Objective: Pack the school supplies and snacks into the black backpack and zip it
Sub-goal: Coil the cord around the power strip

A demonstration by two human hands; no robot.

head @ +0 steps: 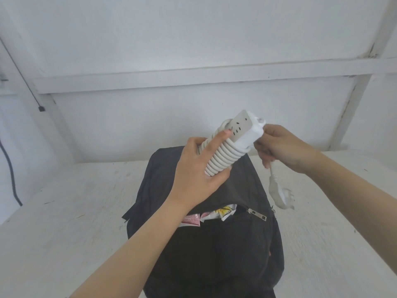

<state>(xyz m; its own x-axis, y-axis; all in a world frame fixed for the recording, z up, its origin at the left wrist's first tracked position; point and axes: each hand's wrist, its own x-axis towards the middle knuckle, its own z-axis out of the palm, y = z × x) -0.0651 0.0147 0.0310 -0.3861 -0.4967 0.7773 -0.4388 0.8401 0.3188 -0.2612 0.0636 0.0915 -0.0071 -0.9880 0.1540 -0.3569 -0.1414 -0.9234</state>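
A black backpack (225, 244) lies flat on the white table in front of me. Its front pocket is partly unzipped, and snack wrappers (212, 214) stick out beside the zipper pull (256, 214). Above the bag I hold a white power strip (232, 143) with its cord coiled tightly around it. My left hand (199, 171) grips the coiled middle from below. My right hand (277, 145) pinches the loose cord end near the strip's top. The plug (279, 194) dangles below that hand.
The white table (64, 222) runs out to both sides of the bag and meets a white wall with a ledge behind. A black cable (10, 175) hangs down the wall at the far left.
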